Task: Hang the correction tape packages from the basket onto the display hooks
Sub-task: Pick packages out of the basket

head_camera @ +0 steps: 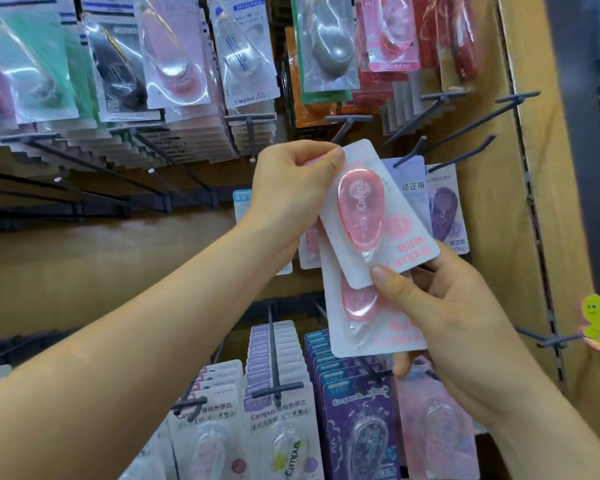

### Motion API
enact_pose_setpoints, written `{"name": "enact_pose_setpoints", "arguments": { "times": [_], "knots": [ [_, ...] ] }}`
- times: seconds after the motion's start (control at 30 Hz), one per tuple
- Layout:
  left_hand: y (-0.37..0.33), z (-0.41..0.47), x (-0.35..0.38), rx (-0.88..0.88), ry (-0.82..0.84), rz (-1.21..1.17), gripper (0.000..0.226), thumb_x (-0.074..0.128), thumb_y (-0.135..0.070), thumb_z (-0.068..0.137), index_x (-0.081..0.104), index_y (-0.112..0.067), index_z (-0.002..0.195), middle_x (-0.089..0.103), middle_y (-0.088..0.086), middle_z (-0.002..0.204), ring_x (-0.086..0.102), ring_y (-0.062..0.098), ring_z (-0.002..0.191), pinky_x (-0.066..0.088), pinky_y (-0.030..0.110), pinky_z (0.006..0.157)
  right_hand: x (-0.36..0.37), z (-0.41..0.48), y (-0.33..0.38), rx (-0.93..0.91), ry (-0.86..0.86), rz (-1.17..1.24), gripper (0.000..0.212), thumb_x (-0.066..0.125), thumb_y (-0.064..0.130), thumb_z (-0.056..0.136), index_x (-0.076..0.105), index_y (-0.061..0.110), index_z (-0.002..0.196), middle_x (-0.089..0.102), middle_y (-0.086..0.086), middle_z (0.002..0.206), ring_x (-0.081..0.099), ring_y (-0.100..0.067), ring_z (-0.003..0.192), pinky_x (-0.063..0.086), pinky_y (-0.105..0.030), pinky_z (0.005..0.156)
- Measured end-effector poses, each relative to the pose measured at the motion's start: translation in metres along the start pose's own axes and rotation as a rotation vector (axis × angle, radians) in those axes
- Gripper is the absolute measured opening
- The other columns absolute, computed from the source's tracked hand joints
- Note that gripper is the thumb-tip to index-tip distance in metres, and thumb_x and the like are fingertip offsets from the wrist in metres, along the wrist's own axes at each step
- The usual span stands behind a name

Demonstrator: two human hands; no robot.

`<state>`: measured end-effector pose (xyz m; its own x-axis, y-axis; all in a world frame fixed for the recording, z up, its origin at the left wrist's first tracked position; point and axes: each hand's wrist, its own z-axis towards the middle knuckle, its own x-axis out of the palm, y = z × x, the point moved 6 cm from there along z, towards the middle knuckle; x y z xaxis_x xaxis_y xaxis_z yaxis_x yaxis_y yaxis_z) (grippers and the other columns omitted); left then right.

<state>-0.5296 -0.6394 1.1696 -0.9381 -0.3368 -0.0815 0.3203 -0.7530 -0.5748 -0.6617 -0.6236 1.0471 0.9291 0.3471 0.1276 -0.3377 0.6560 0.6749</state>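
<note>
A pink correction tape package [371,216] on a white card is tilted in front of the display. My left hand [291,192] pinches its top corner. My right hand [440,317] holds its lower edge with the thumb and also grips a second pink package [364,327] underneath. Just behind the top of the front package stand bare dark display hooks [409,154]. Purple correction tape packages [444,209] hang on the hooks to the right. The basket is not in view.
Rows of packaged correction tapes [174,53] hang above on the wooden display. Lower hooks carry more Campus packages [278,424]. Long empty hooks [94,195] jut out at the left. The cardboard side wall [520,168] closes off the right.
</note>
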Motion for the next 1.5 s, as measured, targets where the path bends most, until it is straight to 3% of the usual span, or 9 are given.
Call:
{"name": "enact_pose_setpoints", "arguments": {
  "times": [0.2,0.5,0.7,0.77,0.97,1.1,1.23,1.4,1.5],
  "knots": [
    [0.0,0.007,0.001,-0.055,0.049,0.039,0.01,0.069,-0.021,0.092,0.074,-0.025,0.085,0.074,0.005,0.098,0.071,0.024,0.092,0.06,0.047,0.082,-0.009,-0.004,-0.002,0.032,-0.129,0.02,0.021,0.06,0.039,0.08,0.076,0.029,0.09,0.065,-0.005,0.067,0.045,-0.013,0.035,0.033,-0.02,0.028],
    [0.017,0.004,0.011,-0.399,0.141,-0.19,0.024,0.063,-0.026,0.094,0.063,-0.016,0.116,0.07,0.01,0.11,0.068,0.024,0.094,0.059,0.037,0.071,-0.023,0.0,-0.006,0.064,-0.2,-0.036,0.031,0.053,0.039,0.094,0.074,0.018,0.087,0.063,-0.01,0.064,0.046,-0.014,0.036,0.032,-0.018,0.031],
    [0.017,-0.001,0.014,-0.444,0.105,-0.188,0.024,0.056,-0.033,0.097,0.059,-0.017,0.115,0.07,0.013,0.112,0.068,0.03,0.101,0.057,0.044,0.087,-0.022,0.003,-0.009,0.063,-0.193,-0.056,0.027,0.055,0.037,0.095,0.076,0.02,0.091,0.068,-0.024,0.079,0.055,-0.027,0.046,0.044,-0.032,0.033],
    [0.02,-0.008,0.01,-0.407,0.084,-0.212,0.031,0.057,-0.037,0.097,0.057,-0.02,0.123,0.069,0.008,0.111,0.068,0.026,0.099,0.058,0.04,0.081,-0.024,0.004,-0.011,0.061,-0.214,-0.068,0.029,0.055,0.035,0.096,0.076,0.017,0.089,0.063,-0.031,0.079,0.049,-0.02,0.043,0.036,-0.023,0.033],
    [0.02,-0.034,-0.004,-0.113,0.096,-0.068,0.047,0.075,-0.021,0.085,0.048,-0.027,0.124,0.071,-0.013,0.082,0.072,0.005,0.074,0.056,0.019,0.056,-0.02,0.005,-0.016,0.053,-0.222,-0.067,0.033,0.058,0.028,0.096,0.072,0.005,0.076,0.052,-0.007,0.053,0.038,-0.008,0.037,0.029,-0.014,0.033],
    [0.02,-0.028,-0.009,-0.103,0.109,0.074,0.044,0.074,-0.032,0.084,0.06,-0.028,0.126,0.066,-0.01,0.105,0.07,0.006,0.082,0.051,0.012,0.052,-0.019,0.004,-0.008,0.031,-0.161,-0.069,0.011,0.067,0.022,0.089,0.078,0.022,0.091,0.073,-0.009,0.07,0.061,-0.022,0.053,0.042,-0.024,0.036],
    [0.03,-0.012,-0.015,-0.094,0.096,0.211,0.049,0.073,-0.039,0.085,0.06,-0.029,0.131,0.064,-0.006,0.118,0.062,0.007,0.083,0.045,0.009,0.049,-0.038,0.002,-0.004,-0.052,-0.303,-0.186,0.024,0.07,0.021,0.087,0.067,0.03,0.108,0.076,0.003,0.074,0.065,-0.006,0.054,0.041,-0.018,0.036],
    [0.053,0.013,-0.019,-0.099,0.038,0.407,0.051,0.074,-0.042,0.083,0.062,-0.029,0.13,0.068,-0.003,0.11,0.065,0.017,0.094,0.052,0.026,0.072,-0.049,-0.004,0.004,-0.269,-0.444,-0.191,0.043,0.069,0.024,0.089,0.051,0.043,0.123,0.075,0.016,0.093,0.073,-0.005,0.08,0.055,-0.018,0.058],
    [0.067,0.026,-0.015,-0.059,0.042,0.566,0.051,0.073,-0.04,0.086,0.058,-0.026,0.132,0.068,0.001,0.109,0.066,0.018,0.088,0.052,0.028,0.073,-0.051,-0.004,0.01,-0.285,-0.454,-0.104,0.047,0.068,0.031,0.083,0.042,0.051,0.117,0.075,0.021,0.094,0.072,0.0,0.08,0.052,-0.013,0.053]
  ]
}}
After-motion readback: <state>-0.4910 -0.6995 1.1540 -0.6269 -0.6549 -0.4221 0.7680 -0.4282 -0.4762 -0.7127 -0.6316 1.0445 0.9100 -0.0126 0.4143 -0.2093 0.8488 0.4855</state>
